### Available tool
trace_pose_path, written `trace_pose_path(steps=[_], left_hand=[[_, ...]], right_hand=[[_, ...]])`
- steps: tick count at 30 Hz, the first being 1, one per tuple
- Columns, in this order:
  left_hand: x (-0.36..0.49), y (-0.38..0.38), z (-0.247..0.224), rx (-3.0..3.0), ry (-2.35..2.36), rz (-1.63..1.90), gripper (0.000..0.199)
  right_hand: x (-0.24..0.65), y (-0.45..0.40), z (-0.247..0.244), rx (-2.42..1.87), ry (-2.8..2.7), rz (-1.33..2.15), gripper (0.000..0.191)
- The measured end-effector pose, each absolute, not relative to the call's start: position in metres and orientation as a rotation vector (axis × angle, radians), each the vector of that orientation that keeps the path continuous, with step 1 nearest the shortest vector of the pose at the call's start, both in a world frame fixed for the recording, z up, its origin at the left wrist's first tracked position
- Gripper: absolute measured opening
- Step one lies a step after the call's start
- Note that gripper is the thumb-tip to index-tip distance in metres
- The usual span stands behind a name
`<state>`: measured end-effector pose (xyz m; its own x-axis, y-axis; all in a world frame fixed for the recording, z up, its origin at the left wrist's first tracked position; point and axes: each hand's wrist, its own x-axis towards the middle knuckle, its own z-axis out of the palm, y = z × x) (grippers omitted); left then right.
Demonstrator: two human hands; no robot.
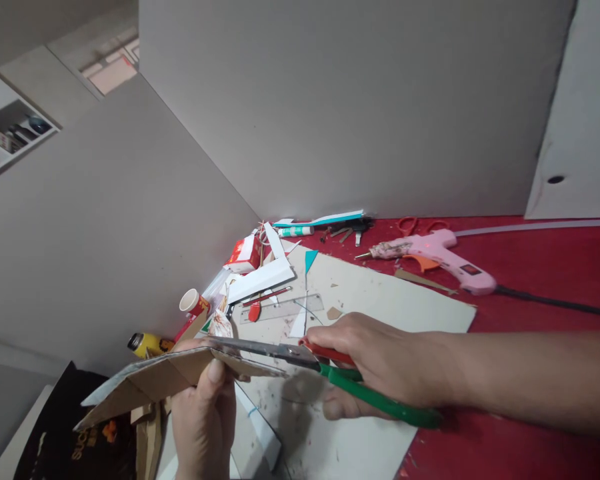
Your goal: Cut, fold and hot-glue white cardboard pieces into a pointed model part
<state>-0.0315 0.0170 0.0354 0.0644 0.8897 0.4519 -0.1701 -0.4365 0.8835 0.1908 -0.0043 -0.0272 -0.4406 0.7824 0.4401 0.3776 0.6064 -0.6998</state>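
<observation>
A bent strip of brown cardboard (153,381) with a pale upper face is pinched between the thumb and fingers of my left hand (207,407). My right hand (375,367) grips a pair of scissors (380,399) with one red and one green handle. The scissor blades point left and lie at the cardboard's upper edge, just above my left thumb. Whether they bite into the cardboard is hard to tell. Beneath both hands lies a pale board (380,297) on the red table (520,267).
Beyond the board's right edge lies a pink glue gun (430,250) with a black cord. A clear ruler (280,309), white paper pieces (263,279), a paper cup (194,302) and a yellow bottle (150,344) lie or stand leftward. Grey panels (330,107) rise behind.
</observation>
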Motion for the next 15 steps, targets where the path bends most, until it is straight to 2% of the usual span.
trace_pose_path(steps=[4, 15], left_hand=[[-0.0360, 0.0201, 0.0379, 1.478, 0.757, 1.514, 0.017], [-0.0326, 0.0188, 0.0436, 1.621, 0.743, 1.517, 0.015]], right_hand=[[0.1934, -0.0035, -0.0258, -0.937, -2.046, 0.630, 0.052], [0.1959, -0.0012, -0.0262, -1.036, -2.126, 0.393, 0.055]])
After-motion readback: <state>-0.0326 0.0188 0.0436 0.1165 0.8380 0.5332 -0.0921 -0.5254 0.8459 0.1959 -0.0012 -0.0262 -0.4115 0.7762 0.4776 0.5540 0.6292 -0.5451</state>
